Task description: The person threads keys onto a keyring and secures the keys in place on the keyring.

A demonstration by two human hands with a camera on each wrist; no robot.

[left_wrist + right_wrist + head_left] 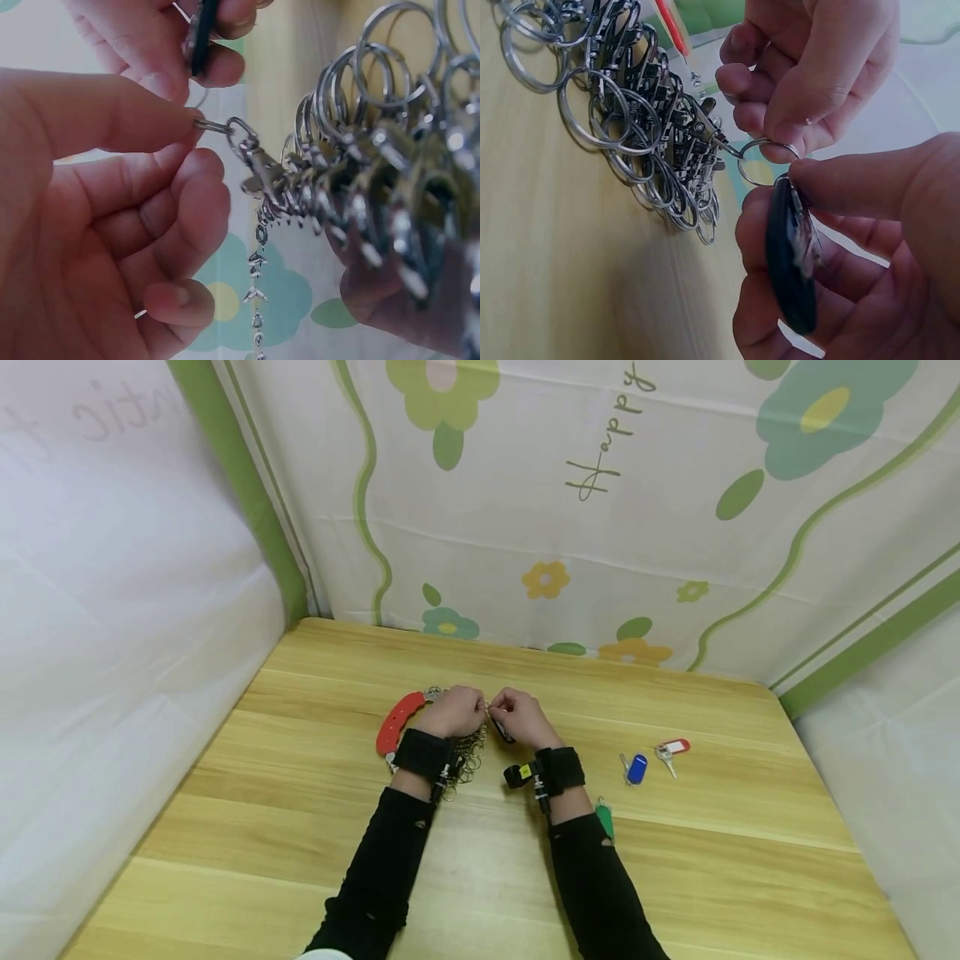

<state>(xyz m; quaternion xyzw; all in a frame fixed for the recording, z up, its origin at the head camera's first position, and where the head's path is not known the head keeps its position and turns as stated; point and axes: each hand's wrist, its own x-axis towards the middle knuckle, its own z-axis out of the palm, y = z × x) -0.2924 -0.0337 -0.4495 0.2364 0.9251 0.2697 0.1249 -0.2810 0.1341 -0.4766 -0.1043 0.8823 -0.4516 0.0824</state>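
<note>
My left hand [456, 713] pinches a metal split ring [748, 166] between thumb and forefinger. The ring hangs from a snap clasp [259, 166], at the end of a row of similar clasps and rings [641, 127]. In my right hand [523, 720] is a dark key tag [786, 259], gripped by its top end, with a metal key partly hidden beside it. The tag's top is right at the split ring, and both hands' fingertips nearly meet there. A red curved handle [397, 723] lies left of my left hand, at the row of clasps.
On the wooden table [300, 827] to the right lie a blue key tag [637, 769] and a red-edged key tag [678, 746] with a key. A green tag [604, 818] is partly covered by my right sleeve. A flowered curtain [480, 518] hangs behind the table.
</note>
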